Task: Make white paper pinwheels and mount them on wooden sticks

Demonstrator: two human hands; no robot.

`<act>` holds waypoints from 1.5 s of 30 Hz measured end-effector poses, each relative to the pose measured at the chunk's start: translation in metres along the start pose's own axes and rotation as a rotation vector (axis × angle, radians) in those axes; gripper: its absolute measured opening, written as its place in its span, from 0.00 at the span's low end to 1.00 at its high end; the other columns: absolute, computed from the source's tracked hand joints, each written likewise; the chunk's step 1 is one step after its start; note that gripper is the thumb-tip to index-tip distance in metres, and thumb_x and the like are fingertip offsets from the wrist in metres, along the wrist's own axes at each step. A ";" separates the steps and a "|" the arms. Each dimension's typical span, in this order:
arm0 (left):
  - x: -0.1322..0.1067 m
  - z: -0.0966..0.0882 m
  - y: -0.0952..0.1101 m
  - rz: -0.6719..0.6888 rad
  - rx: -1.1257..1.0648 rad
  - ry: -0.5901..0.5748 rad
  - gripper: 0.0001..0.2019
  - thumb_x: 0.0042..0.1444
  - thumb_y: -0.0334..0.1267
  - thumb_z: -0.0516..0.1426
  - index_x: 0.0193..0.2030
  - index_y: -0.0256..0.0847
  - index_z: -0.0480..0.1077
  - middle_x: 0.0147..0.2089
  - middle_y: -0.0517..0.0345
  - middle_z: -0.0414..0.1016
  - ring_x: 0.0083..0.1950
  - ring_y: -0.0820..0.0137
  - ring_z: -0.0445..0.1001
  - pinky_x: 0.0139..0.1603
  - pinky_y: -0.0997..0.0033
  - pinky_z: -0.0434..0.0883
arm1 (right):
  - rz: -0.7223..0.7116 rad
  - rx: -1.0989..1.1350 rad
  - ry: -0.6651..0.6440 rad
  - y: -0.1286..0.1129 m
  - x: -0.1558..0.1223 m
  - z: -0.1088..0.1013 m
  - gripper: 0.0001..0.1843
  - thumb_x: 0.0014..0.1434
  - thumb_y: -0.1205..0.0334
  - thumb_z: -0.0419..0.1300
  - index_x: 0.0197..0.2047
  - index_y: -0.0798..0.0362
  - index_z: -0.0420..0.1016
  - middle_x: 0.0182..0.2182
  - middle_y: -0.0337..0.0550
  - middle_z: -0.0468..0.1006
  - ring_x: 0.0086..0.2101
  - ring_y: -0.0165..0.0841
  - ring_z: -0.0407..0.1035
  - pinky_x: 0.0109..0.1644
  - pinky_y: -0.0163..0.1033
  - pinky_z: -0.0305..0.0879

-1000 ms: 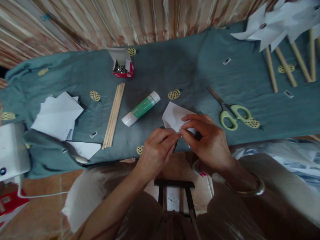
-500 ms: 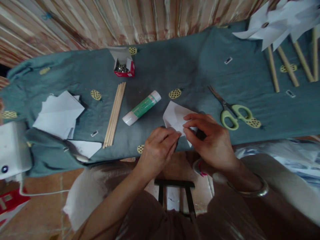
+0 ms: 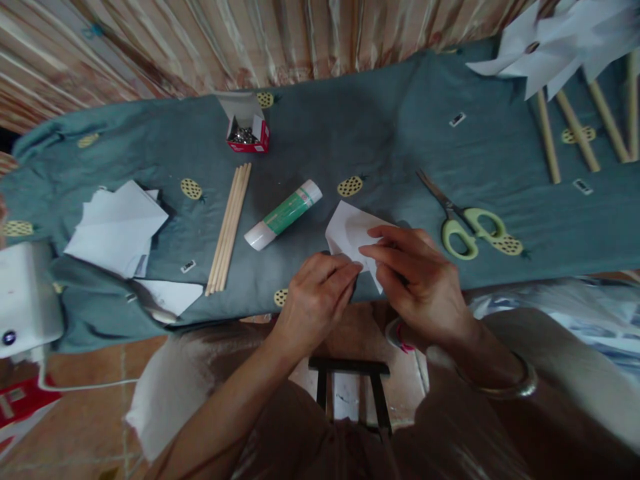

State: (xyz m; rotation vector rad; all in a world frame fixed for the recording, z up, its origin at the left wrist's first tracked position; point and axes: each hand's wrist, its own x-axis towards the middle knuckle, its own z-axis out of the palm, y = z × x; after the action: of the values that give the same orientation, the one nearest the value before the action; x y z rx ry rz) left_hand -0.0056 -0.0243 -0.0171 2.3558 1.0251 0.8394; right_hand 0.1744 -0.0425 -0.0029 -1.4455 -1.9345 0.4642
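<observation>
A folded white paper piece lies near the front edge of the grey-green cloth that covers the table. My left hand has its fingers curled and pinches the paper's near corner. My right hand pinches the same paper from the right, with its fingers laid over the fold. A glue stick with a green label lies just to the left of the paper. Green-handled scissors lie to the right of my right hand.
A bundle of wooden sticks and a stack of white paper squares lie at the left. A red box of pins stands open at the back. White paper pinwheels on sticks lie at the far right. A white device is at the left edge.
My right fingers have shifted slightly left along the paper's fold. My left hand has stayed nearly still on the paper's corner.
</observation>
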 end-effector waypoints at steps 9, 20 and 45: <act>0.000 0.000 0.000 0.017 -0.005 0.004 0.08 0.61 0.29 0.55 0.46 0.35 0.72 0.38 0.52 0.75 0.39 0.69 0.72 0.40 0.67 0.74 | -0.131 -0.210 -0.016 0.001 -0.009 0.010 0.14 0.63 0.70 0.49 0.49 0.53 0.71 0.53 0.56 0.71 0.50 0.45 0.66 0.52 0.55 0.68; 0.001 0.000 0.001 -0.002 -0.021 0.005 0.07 0.62 0.30 0.55 0.44 0.35 0.72 0.36 0.53 0.72 0.38 0.70 0.71 0.37 0.69 0.74 | -0.133 -0.255 0.059 -0.002 -0.007 0.020 0.11 0.64 0.71 0.49 0.44 0.56 0.71 0.51 0.56 0.74 0.49 0.44 0.67 0.46 0.50 0.65; 0.002 -0.010 -0.014 0.007 0.018 0.017 0.10 0.60 0.27 0.55 0.46 0.37 0.73 0.41 0.51 0.74 0.45 0.67 0.73 0.45 0.66 0.75 | 0.124 -0.169 0.076 0.013 0.008 -0.009 0.15 0.62 0.64 0.52 0.51 0.49 0.72 0.49 0.51 0.78 0.48 0.44 0.73 0.52 0.51 0.70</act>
State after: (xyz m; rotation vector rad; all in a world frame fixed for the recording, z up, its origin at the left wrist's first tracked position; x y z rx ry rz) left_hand -0.0176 -0.0125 -0.0174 2.3727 1.0363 0.8581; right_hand 0.1888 -0.0313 -0.0023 -1.6737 -1.8678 0.3023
